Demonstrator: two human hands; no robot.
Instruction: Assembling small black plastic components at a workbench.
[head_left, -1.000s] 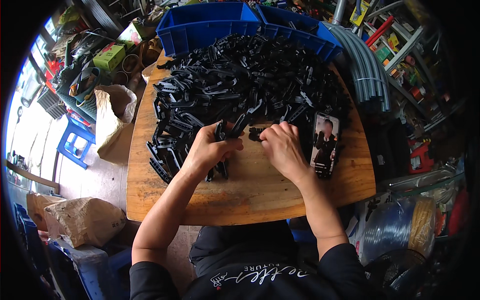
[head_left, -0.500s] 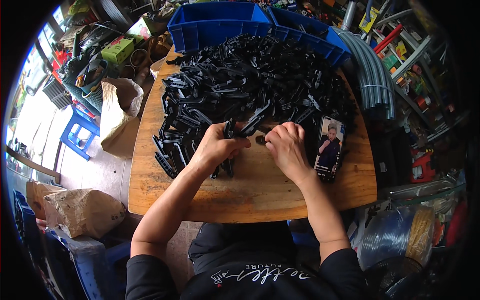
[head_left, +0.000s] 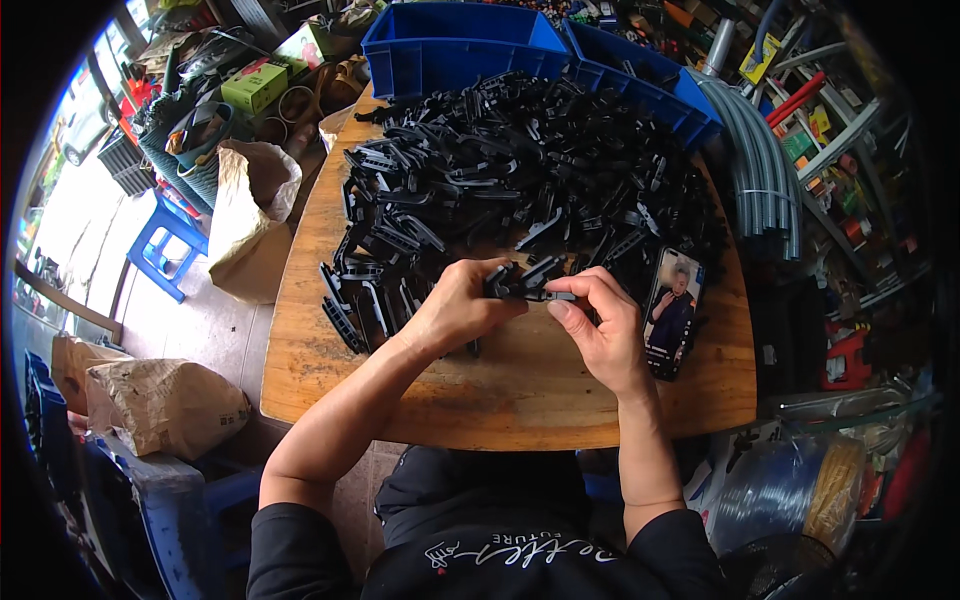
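Note:
My left hand [head_left: 460,305] is closed around a black plastic clip-like part [head_left: 540,272] above the near side of the wooden table [head_left: 480,400]. Thumb and index finger of my right hand [head_left: 610,335] meet the right end of that piece, the other fingers loosely curled. A small dark bit shows between those fingertips; whether it is separate from the part I cannot tell. Just beyond both hands spreads a large heap of similar black plastic parts [head_left: 540,150], with several loose ones left of my left hand.
A phone [head_left: 672,315] showing a person on its screen lies right of my right hand. Two blue bins [head_left: 465,50] stand along the table's far edge. Grey coiled tubing [head_left: 765,170] hangs at the right. Paper sacks [head_left: 255,220] and a blue stool [head_left: 165,245] are on the left.
My right hand has turned so thumb and index finger point left, onto the part. The part in my left hand is tilted lower. The whole view has shifted slightly.

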